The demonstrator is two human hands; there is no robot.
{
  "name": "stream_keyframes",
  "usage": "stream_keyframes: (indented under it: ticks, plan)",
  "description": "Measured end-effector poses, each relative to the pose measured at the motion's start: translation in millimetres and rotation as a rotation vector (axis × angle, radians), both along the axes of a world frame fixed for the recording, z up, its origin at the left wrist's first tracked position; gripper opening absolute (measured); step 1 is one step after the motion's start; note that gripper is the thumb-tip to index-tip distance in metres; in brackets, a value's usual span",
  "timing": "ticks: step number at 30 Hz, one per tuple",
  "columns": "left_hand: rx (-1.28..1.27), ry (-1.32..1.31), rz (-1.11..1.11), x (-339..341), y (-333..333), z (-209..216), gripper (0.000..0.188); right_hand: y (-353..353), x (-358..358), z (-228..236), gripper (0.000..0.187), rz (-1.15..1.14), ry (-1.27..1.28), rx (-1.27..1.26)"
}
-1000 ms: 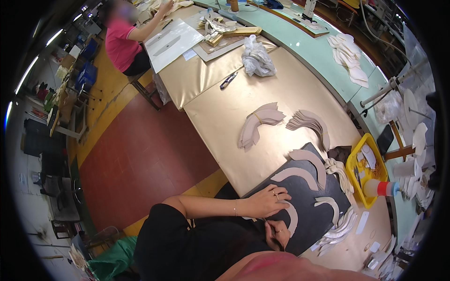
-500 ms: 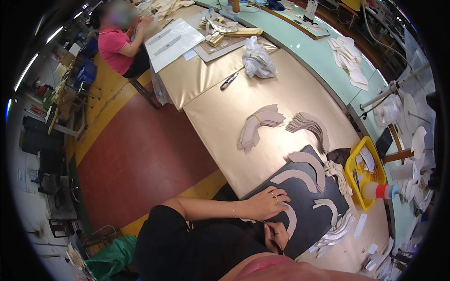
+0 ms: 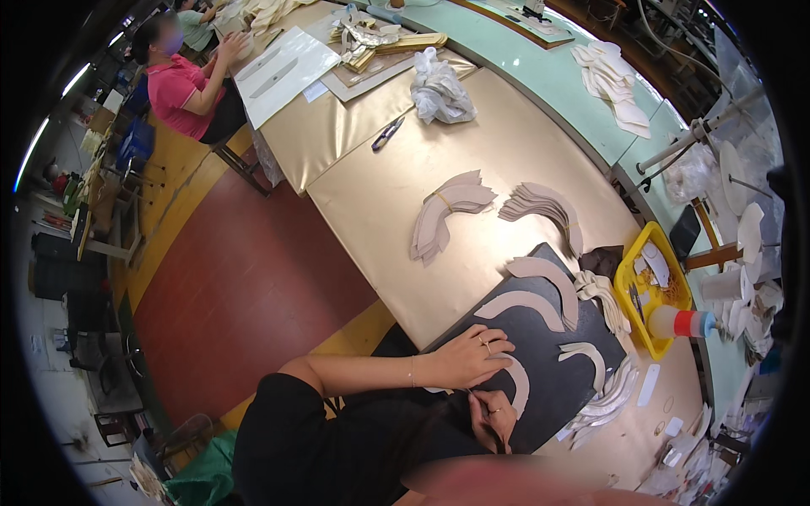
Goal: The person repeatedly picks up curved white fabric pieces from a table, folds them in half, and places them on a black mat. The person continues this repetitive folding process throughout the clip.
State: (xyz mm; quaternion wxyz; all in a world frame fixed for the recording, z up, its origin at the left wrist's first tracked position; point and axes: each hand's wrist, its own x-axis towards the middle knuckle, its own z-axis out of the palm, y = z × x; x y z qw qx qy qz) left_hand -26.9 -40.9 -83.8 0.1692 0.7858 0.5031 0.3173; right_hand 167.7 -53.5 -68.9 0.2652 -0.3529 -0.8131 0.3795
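Observation:
My left hand (image 3: 478,355) rests on a black board (image 3: 550,413) with its fingers bent, holding the upper end of a curved pinkish-beige piece (image 3: 518,384). Just below it, my right hand (image 3: 494,417) is closed beside that piece's inner edge. Whatever its fingertips pinch is hidden. A pale edge (image 3: 434,390) peeks out under my left wrist. Farther up the board lie two more curved pieces, one a flat arch (image 3: 519,304) and the other a second arch (image 3: 558,282). A narrower cream curved strip (image 3: 593,361) lies to the right.
Two bundles of curved pieces, one banded (image 3: 447,211), another fanned (image 3: 544,209), lie on the gold-covered table (image 3: 371,219). Right of the board are cream strips (image 3: 601,295), a yellow basket (image 3: 622,282) and a bottle with a red band (image 3: 682,322). A person in pink (image 3: 179,93) sits far left.
The whole view has shifted, so the table and board appear slightly up and left. Both hands stay at the same curved piece, with the right one barely moved.

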Motion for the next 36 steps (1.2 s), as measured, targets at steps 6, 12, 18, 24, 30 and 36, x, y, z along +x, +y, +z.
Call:
stream_keyframes:
  ticks: [6,12,18,24,30,36]
  plan:
    - [-0.004,0.0,-0.001,0.8,-0.1,-1.3,0.029,-1.2,0.2,-0.8,0.023,-0.014,0.001,-0.002]
    - [-0.002,0.004,0.002,0.0,0.1,-0.5,0.028,0.0,0.2,-6.5,0.022,-0.005,0.026,0.022]
    - [-0.009,-0.002,-0.002,-0.1,0.4,-0.1,0.028,-0.6,1.3,-7.7,0.022,-0.004,0.023,-0.007]
    - [-0.002,-0.013,-0.003,0.3,0.1,-2.0,0.026,-0.2,1.9,-7.6,0.021,0.007,0.01,0.005]
    - [-0.001,-0.017,0.0,0.8,-0.4,-3.5,0.025,-0.5,2.1,-6.2,0.02,-0.001,0.005,-0.01]
    - [-0.017,0.01,-0.004,1.2,-0.2,-2.1,0.027,-0.9,3.2,-7.0,0.019,-0.009,0.017,-0.025]
